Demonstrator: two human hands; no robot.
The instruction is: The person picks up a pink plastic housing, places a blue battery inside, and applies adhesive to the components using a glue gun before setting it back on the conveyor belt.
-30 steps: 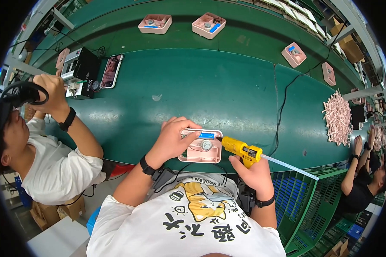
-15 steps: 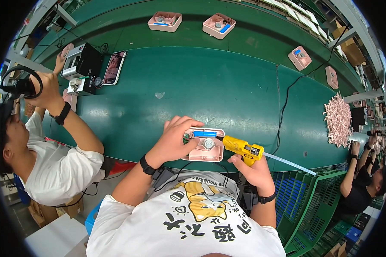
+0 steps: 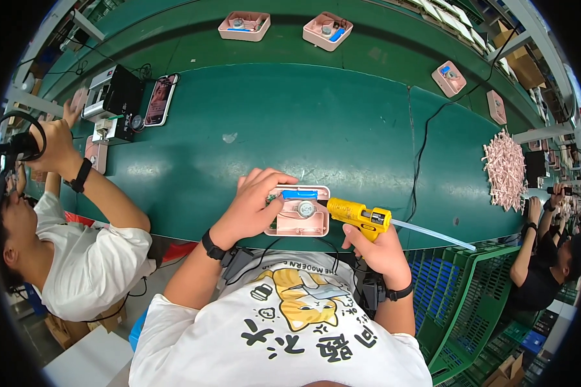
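A pink plastic housing (image 3: 310, 227) lies near the bench's front edge. Inside it sit a blue battery pack (image 3: 300, 194), a round silver disc (image 3: 306, 209) and a green circuit board (image 3: 272, 222), partly hidden by my fingers. My left hand (image 3: 255, 203) grips the housing's left side, thumb over the inside and fingers over the far rim. With my right hand (image 3: 377, 248) I hold a yellow hot glue gun (image 3: 355, 213) by its handle. Its dark nozzle reaches over the housing's right wall beside the disc. A long translucent glue stick (image 3: 436, 236) sticks out of its back.
Similar pink housings (image 3: 244, 26) stand along the far green strip. A pile of small pink parts (image 3: 505, 171) lies at the right, past a black cable (image 3: 421, 151). Left are a phone (image 3: 161, 100), a black machine (image 3: 119, 97) and a co-worker (image 3: 87, 245); green crates (image 3: 465, 309) stand right.
The whole scene has shifted slightly left and up in the picture. My hands keep their hold, and the glue gun's nozzle stays at the housing's right side.
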